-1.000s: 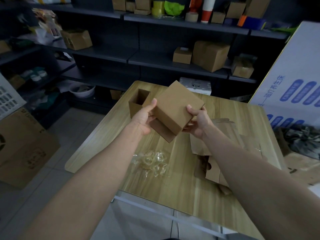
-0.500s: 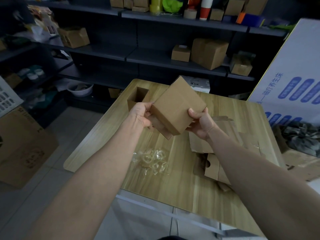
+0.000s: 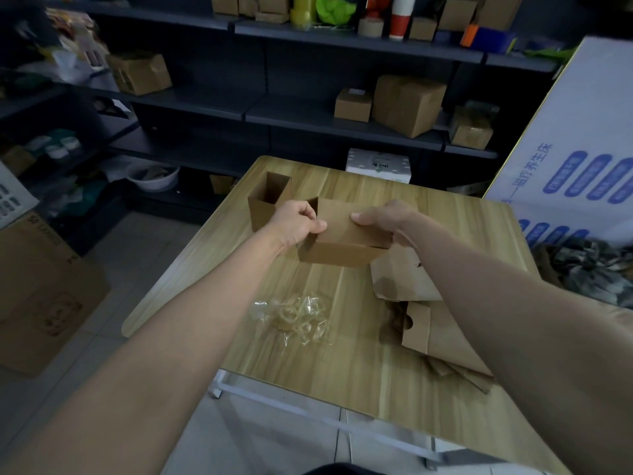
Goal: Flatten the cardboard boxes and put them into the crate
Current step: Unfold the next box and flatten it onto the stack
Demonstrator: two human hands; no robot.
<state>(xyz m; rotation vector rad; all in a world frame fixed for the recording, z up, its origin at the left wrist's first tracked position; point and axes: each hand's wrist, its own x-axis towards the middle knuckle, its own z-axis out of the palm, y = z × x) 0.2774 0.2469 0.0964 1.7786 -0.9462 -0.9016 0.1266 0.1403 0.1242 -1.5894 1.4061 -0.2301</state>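
At the bench's [image 3: 342, 365] far left corner an open-topped cardboard box [image 3: 263, 214] stands upright. Just beside it, the left hand [image 3: 296, 224] pinches the left edge of a second brown box [image 3: 342, 245], fingers curled around it. The right hand [image 3: 385, 217] grips the same box's right end, thumb pressed flat on top. The box is held low over the bench. Flattened cardboard pieces [image 3: 400, 279] lie to the right, partly under the right forearm, with a crumpled clear plastic bag [image 3: 294, 315] near the bench's middle.
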